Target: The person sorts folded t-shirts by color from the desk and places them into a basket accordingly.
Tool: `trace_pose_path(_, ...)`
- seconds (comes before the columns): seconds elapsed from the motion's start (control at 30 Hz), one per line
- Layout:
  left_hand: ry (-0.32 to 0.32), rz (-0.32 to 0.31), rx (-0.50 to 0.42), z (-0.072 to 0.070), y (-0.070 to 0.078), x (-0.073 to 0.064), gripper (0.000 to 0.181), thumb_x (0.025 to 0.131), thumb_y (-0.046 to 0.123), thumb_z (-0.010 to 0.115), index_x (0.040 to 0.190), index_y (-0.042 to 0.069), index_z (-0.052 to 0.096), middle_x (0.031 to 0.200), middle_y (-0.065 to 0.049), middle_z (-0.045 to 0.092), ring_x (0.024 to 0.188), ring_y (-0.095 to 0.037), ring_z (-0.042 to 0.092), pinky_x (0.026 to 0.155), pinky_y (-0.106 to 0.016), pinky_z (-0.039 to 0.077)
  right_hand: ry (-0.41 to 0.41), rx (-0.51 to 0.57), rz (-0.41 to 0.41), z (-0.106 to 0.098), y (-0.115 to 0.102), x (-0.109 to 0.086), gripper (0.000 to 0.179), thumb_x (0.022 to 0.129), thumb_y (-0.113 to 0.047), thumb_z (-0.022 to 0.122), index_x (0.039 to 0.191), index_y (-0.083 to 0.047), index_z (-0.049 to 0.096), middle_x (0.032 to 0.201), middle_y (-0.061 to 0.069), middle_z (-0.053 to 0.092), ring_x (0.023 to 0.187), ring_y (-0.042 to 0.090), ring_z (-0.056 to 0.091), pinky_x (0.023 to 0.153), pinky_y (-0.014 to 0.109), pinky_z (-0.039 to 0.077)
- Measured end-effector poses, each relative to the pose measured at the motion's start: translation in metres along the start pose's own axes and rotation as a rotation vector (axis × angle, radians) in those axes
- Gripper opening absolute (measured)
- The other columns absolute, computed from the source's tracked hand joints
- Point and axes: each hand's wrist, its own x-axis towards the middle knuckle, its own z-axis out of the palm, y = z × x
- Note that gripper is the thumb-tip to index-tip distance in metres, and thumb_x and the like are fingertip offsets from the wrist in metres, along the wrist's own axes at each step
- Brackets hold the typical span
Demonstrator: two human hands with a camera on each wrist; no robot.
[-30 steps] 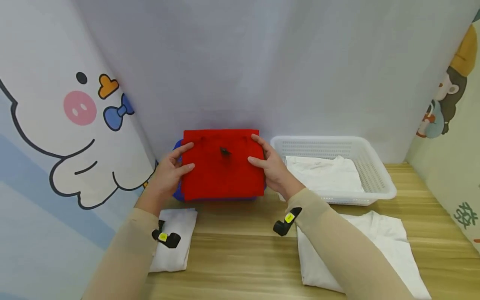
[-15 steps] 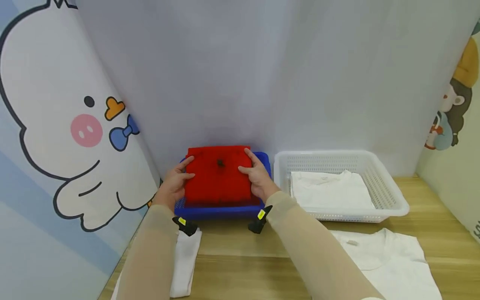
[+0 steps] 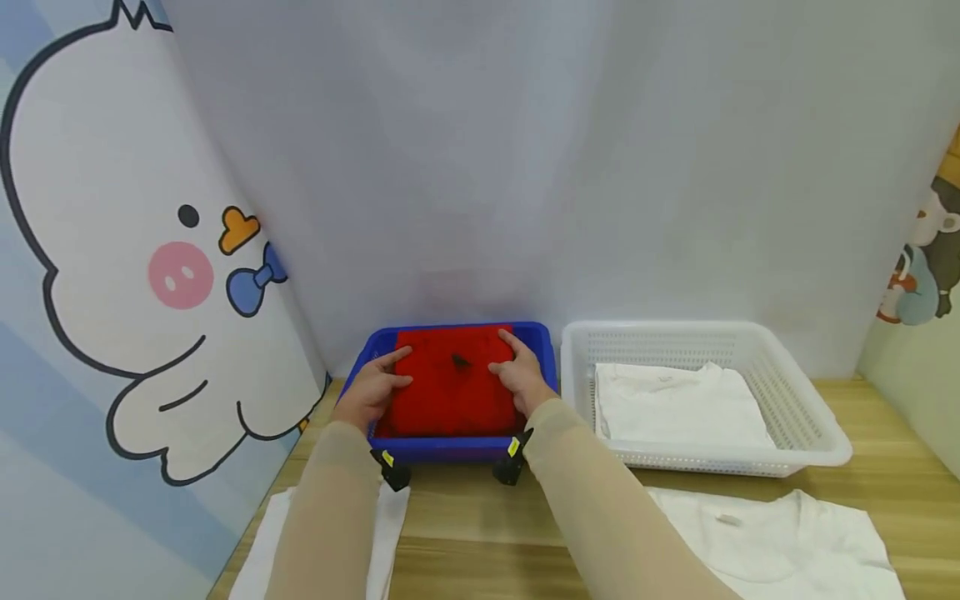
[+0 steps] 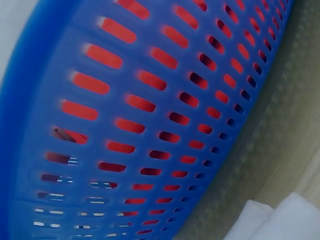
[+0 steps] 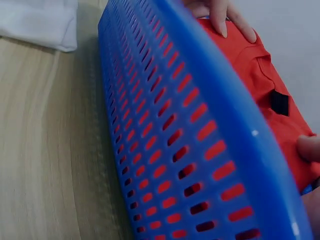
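A folded red shirt (image 3: 450,392) with a dark neck label lies inside the blue basket (image 3: 450,450), below its rim. My left hand (image 3: 372,387) holds the shirt's left side, thumb and forefinger on top, the other fingers hidden. On the opposite side my right hand (image 3: 522,375) holds it the same way. In the right wrist view, the red cloth (image 5: 295,132) shows beyond the rim, with left-hand fingers (image 5: 240,22) on it and the right thumb (image 5: 309,148) at the edge. Through the slots of the basket wall (image 4: 150,115), red shows in the left wrist view.
A white basket (image 3: 817,433) beside the blue one holds a folded white shirt (image 3: 675,408). Another white shirt (image 3: 795,542) lies on the wooden table (image 3: 480,542) at front right. Folded white cloth (image 3: 390,533) lies at front left, under the left forearm. A pale curtain (image 3: 480,167) hangs behind.
Both hands have lowered the red shirt from above the blue basket down into it, so the rim now shows around it. The head view has tilted upward.
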Motion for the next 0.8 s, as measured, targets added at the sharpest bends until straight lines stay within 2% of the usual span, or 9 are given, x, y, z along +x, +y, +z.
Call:
trace_pose_path(0.07,0.013,-0.007,0.028,0.002,0.000,0.000,0.066,0.090,-0.012,0.051,0.148,0.016,0.039,0.159,-0.009,0.017,0.135,-0.030,0.032,0.110,-0.043,0.032,0.018,-0.031,0.008,0.000,0.001,-0.001,0.071,0.088,0.003,0.062,0.146,-0.033,0.041,0.151,0.011,0.034,0.125,0.036,0.043,0.103,0.055,0.036)
trace_pose_path(0.2,0.034,-0.031,0.063,0.003,-0.003,-0.003,0.065,0.090,-0.012,0.051,0.148,0.015,0.040,0.159,-0.010,0.017,0.137,-0.032,0.031,0.111,-0.046,0.030,0.006,-0.050,0.016,0.001,0.008,-0.001,0.072,0.090,-0.005,0.066,0.149,-0.031,0.036,0.153,0.012,0.030,0.128,0.036,0.041,0.105,0.057,0.034)
trace_pose_path(0.3,0.043,-0.023,0.077,0.003,-0.007,-0.005,0.062,0.092,-0.010,0.052,0.148,0.014,0.040,0.158,-0.014,0.020,0.136,-0.035,0.033,0.110,-0.047,0.031,-0.015,-0.065,-0.012,0.002,0.013,-0.002,0.071,0.091,-0.016,0.068,0.151,-0.029,0.032,0.154,0.013,0.028,0.130,0.037,0.040,0.104,0.056,0.036)
trace_pose_path(0.4,0.062,-0.008,0.118,0.001,-0.013,-0.004,0.059,0.092,-0.006,0.055,0.147,0.013,0.041,0.155,-0.016,0.025,0.135,-0.036,0.036,0.108,-0.048,0.033,-0.020,-0.116,-0.053,0.003,0.017,-0.003,0.072,0.091,-0.025,0.068,0.152,-0.027,0.031,0.156,0.013,0.024,0.137,0.038,0.031,0.106,0.056,0.032)
trace_pose_path(0.53,0.100,0.014,0.261,-0.001,-0.019,-0.001,0.061,0.089,-0.006,0.060,0.145,0.013,0.045,0.150,-0.019,0.036,0.134,-0.035,0.038,0.107,-0.048,0.035,0.005,-0.257,-0.107,0.003,0.021,-0.004,0.072,0.090,-0.026,0.069,0.152,-0.021,0.032,0.156,0.014,0.026,0.141,0.038,0.023,0.108,0.056,0.028)
trace_pose_path(0.7,0.125,0.043,0.438,0.001,-0.017,0.001,0.066,0.083,-0.010,0.063,0.143,0.011,0.047,0.143,-0.021,0.045,0.133,-0.037,0.038,0.107,-0.050,0.034,0.035,-0.459,-0.144,0.003,0.022,0.000,0.074,0.089,-0.022,0.070,0.152,-0.016,0.031,0.152,0.018,0.032,0.139,0.040,0.028,0.107,0.055,0.032)
trace_pose_path(0.8,0.153,0.043,0.533,0.002,-0.015,0.002,0.065,0.082,-0.009,0.064,0.142,0.010,0.049,0.140,-0.021,0.048,0.132,-0.037,0.041,0.106,-0.050,0.035,0.026,-0.531,-0.123,0.004,0.021,0.002,0.078,0.088,-0.019,0.071,0.153,-0.015,0.028,0.151,0.020,0.033,0.138,0.041,0.029,0.106,0.054,0.034)
